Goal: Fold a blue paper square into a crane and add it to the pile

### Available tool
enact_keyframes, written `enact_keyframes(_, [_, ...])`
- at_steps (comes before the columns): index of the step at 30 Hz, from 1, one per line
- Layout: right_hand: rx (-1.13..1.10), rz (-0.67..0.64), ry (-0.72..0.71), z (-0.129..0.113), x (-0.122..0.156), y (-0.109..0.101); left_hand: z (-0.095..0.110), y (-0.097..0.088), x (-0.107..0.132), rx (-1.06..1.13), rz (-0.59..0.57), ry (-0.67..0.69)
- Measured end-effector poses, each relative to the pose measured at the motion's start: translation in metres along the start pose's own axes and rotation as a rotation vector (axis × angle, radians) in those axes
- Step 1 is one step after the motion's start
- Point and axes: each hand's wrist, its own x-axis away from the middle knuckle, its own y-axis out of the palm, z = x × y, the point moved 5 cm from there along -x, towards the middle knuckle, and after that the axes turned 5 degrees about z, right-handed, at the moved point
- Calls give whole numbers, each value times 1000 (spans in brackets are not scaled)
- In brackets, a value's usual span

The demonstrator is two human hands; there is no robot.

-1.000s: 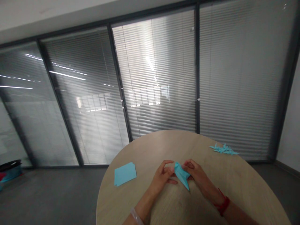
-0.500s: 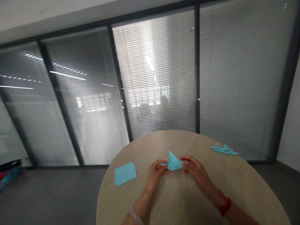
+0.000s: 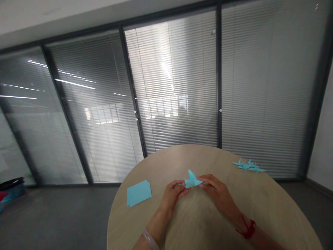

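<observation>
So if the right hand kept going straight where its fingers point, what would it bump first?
The right hand would meet the folded blue paper first; its fingertips seem to touch it now, though depth is hard to judge.

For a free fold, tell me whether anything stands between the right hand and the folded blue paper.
Nothing does: the right hand touches the folded blue paper, as does the left hand. The blue paper sheets and the folded blue pieces lie well apart on the table.

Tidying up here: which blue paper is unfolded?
The flat square stack at left; the piece between the left hand and right hand and the pieces at far right are folded.
</observation>
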Motion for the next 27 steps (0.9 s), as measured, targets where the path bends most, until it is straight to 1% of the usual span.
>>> enact_keyframes(2, [6, 18, 24, 4, -1, -1, 1, 3, 2, -8, -23, -7])
enact_keyframes(4, [0, 44, 89, 10, -1, -3, 4, 4, 2, -34, -18, 9])
enact_keyframes(9, [-98, 63, 332, 27, -2, -4, 10, 6, 1, -120, -1, 103])
enact_keyframes(12, [-168, 63, 408, 32, -3, -4, 13, 5, -1, -159, 5, 156])
enact_keyframes(16, [-272, 78, 505, 37, -2, -2, 16, 2, -1, -187, 51, 216])
enact_keyframes(20, [-333, 104, 539, 37, -2, -2, 20, 2, 0, -193, 85, 248])
enact_keyframes(27, [-422, 156, 542, 37, -1, -6, 23, 3, 3, -223, 76, 209])
